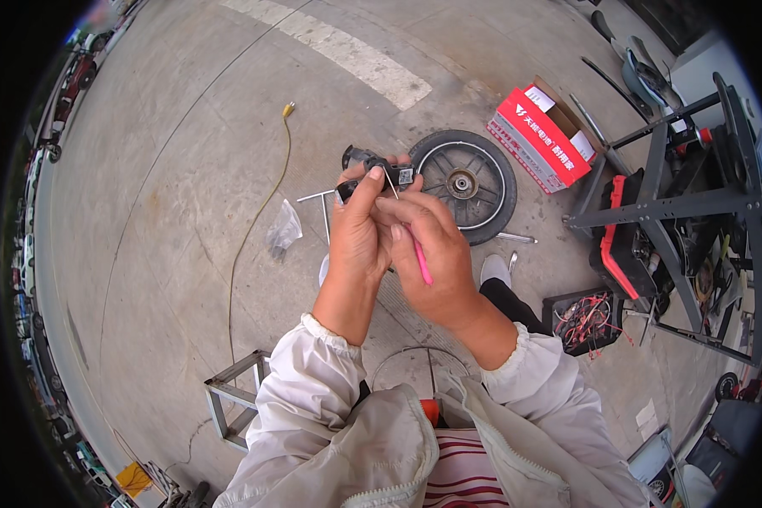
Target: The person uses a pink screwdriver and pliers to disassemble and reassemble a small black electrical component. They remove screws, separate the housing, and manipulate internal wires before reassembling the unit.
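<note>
**Small black part held up and worked with a pink tool**

A small black part (377, 169), seemingly a connector or switch unit with a pale tag at its right end, is held raised in front of the chest, above the concrete floor (169, 195). It is clamped by the left hand (356, 233), thumb laid up along its near face and fingers curled behind. The right hand (432, 254) is closed round a thin pink tool (421, 261), its fingertips brought up against the underside of the part; the tool's working end is hidden behind the fingers, so contact with the part cannot be confirmed.

Step judged to be in hand: fine work on the part itself, probing or prying at its near right end, with the part steadied by the left hand. The next move is judged to call for a firm, unmoving left grip and a small, controlled push or twist of the tool tip; slippage toward the left thumb would be the risk.

Noted around: a spoked wheel (464, 182) lying flat on the floor just beyond the hands, a red and white carton (538, 135) to its far right, a yellow cable (258, 212) trailing on the left, a crumpled clear bag (284, 229), a dark metal frame (694, 203) at right.
</note>
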`<state>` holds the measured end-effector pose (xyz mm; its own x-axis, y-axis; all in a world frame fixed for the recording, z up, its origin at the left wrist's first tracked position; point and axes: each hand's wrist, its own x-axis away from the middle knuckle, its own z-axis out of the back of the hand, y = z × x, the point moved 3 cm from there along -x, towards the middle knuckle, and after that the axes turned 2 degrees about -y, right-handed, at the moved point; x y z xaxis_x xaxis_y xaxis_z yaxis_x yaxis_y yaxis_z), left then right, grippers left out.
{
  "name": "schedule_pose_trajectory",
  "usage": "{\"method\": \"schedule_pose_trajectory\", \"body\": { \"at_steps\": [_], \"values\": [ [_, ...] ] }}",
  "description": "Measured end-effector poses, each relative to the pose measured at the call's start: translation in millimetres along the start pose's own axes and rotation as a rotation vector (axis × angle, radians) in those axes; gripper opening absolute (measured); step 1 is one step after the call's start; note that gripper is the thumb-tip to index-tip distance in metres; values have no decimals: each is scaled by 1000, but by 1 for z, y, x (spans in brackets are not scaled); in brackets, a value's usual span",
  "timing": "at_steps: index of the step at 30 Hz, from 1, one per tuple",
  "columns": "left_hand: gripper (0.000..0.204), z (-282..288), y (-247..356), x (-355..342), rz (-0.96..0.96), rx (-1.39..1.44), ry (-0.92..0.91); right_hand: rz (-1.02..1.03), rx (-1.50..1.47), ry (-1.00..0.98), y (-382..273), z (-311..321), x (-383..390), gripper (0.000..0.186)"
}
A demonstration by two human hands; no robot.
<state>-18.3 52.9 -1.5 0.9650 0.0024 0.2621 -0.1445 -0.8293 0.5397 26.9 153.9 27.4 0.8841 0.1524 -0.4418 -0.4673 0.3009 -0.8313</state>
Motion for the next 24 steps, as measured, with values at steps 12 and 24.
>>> {"method": "schedule_pose_trajectory", "body": {
  "at_steps": [12,24],
  "values": [
    [29,-7,-5,4,-78,-63,0,140,271,124,-4,-13,7,34],
    [18,2,4,-1,10,-35,-106,-48,-351,143,11,9,-6,16]
  ]
}}
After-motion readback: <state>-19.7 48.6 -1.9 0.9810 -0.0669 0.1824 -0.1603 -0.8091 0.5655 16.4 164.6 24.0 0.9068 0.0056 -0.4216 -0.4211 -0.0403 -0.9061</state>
